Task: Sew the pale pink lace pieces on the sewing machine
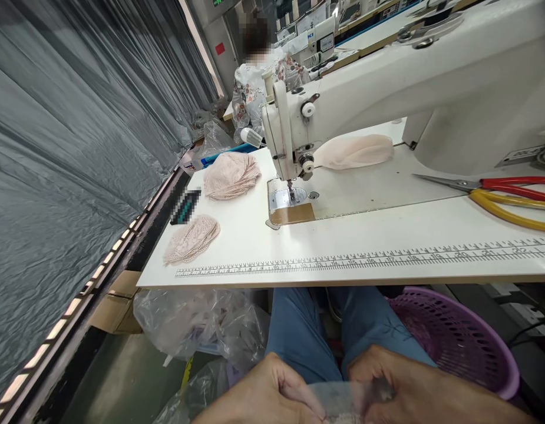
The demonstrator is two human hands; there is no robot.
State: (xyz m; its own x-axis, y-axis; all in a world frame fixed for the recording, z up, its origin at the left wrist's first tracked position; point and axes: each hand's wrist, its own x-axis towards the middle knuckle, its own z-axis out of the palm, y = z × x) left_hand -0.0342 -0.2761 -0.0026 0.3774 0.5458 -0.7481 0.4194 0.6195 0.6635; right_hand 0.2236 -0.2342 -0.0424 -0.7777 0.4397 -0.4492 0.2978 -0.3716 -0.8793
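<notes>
At the bottom edge, over my lap in blue trousers, my left hand (266, 394) and my right hand (413, 391) are both closed, pinching a thin translucent piece of pale fabric (343, 403) between them. The fabric is partly cut off by the frame. Above them is the white sewing table (343, 235) with a printed ruler (365, 257) along its front edge. A white sewing machine (387, 88) stands on it, its needle (290, 191) over the metal plate.
Two stacks of pink lace pieces (231, 175) (192, 238) lie on the table's left; a pink piece (354, 151) lies behind the needle. Red and yellow scissors (506, 194) rest at right. A purple basket (458, 335) and plastic bags (197, 321) sit below. Another person (254, 82) works beyond.
</notes>
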